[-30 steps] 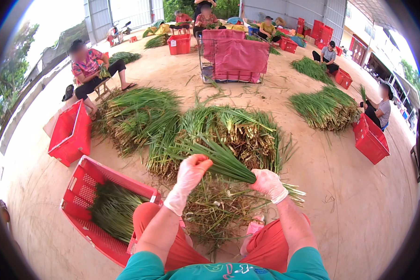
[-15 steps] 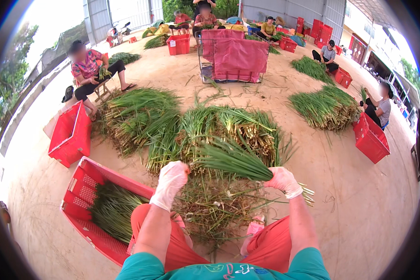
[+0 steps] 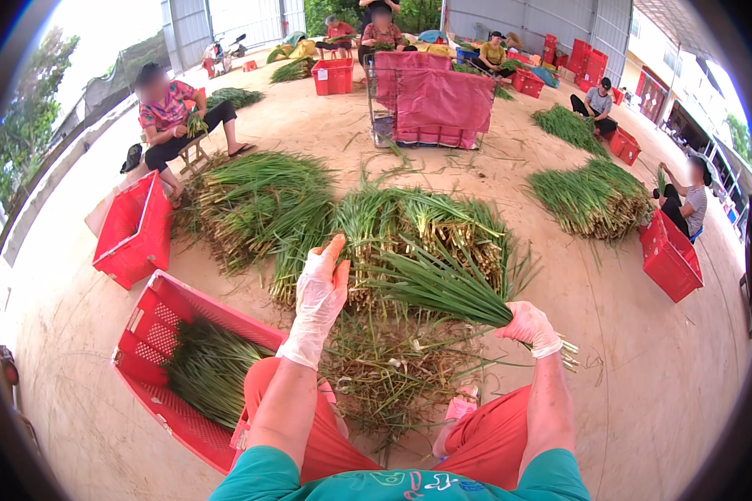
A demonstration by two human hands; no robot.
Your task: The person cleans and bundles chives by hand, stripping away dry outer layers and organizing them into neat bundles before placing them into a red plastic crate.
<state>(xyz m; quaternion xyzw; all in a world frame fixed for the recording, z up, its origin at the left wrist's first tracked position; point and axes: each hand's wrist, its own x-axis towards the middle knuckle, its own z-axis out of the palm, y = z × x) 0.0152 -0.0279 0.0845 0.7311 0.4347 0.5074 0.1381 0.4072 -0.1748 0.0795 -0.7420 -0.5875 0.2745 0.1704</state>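
A fanned bunch of garlic chives is gripped near its pale stem ends by my gloved right hand; the leaves point up and left. My left hand, in a thin whitish glove with bare fingertips, holds nothing. Its fingers stretch forward with the thumb apart, at the near edge of the big chive pile. Between my feet lies a heap of brown and green trimmings. On my left, a red crate holds chives laid lengthwise.
An empty-looking red crate stands near a seated person at left. More chive piles and a red crate lie right, beside another seated person. Beyond the pile stands a cart with pink cloth. Several people sit farther back.
My left hand has reached forward and its fingers have opened out toward the pile. My right hand, with the chives, has shifted slightly right. The whole view has turned a little.
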